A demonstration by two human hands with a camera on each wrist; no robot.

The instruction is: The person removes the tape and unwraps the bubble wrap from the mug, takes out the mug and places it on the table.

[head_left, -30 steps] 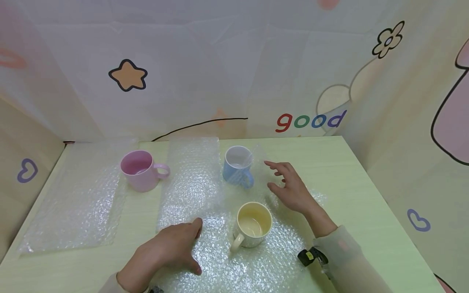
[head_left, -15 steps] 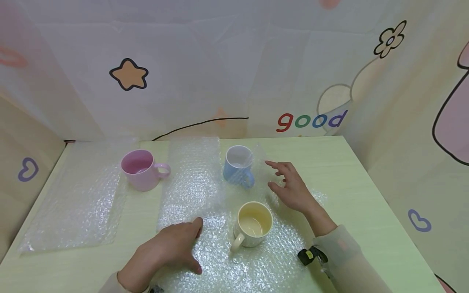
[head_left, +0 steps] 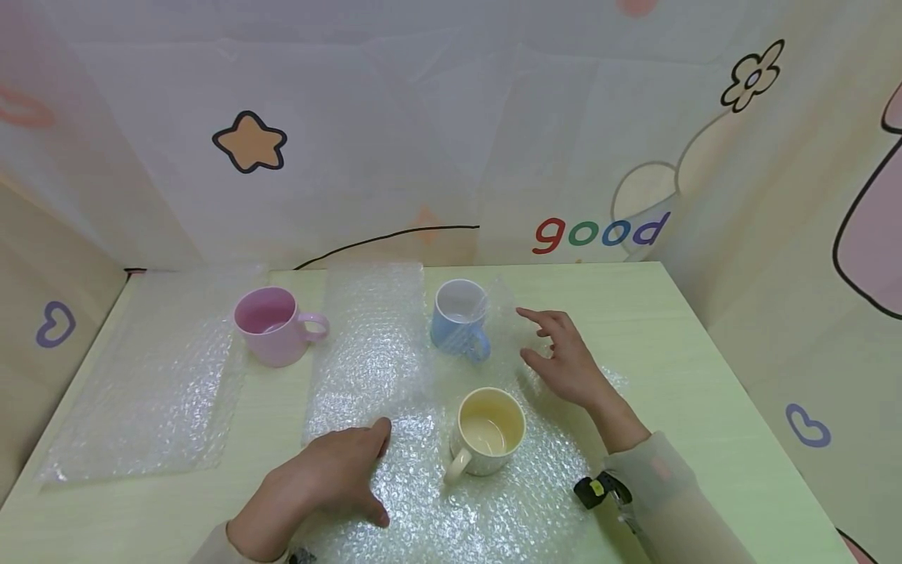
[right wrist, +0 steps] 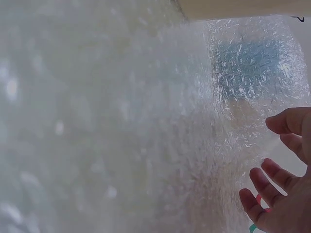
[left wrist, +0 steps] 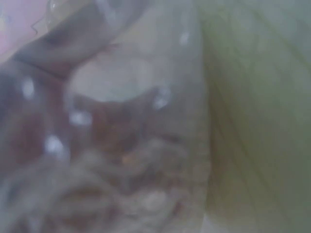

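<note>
A pale yellow mug stands upright on a sheet of bubble wrap, its handle toward the front left. To its left is my left hand, thumb and forefinger spread wide at the wrap; in the left wrist view, clear plastic blurs the hand. My right hand hovers beyond the mug to the right, fingers loosely bent and apart. Right beside its fingertips, a raised clear flap of wrap overlaps the light blue mug. From the right wrist, bubble wrap fills most of the view.
A pink mug stands at the back left, its handle pointing right. Another bubble wrap sheet lies flat on the left side, and one more strip lies between the pink and blue mugs. A printed curtain hangs behind the table.
My right hand has shifted slightly to the right, away from the blue mug. The left hand and the mugs keep their places.
</note>
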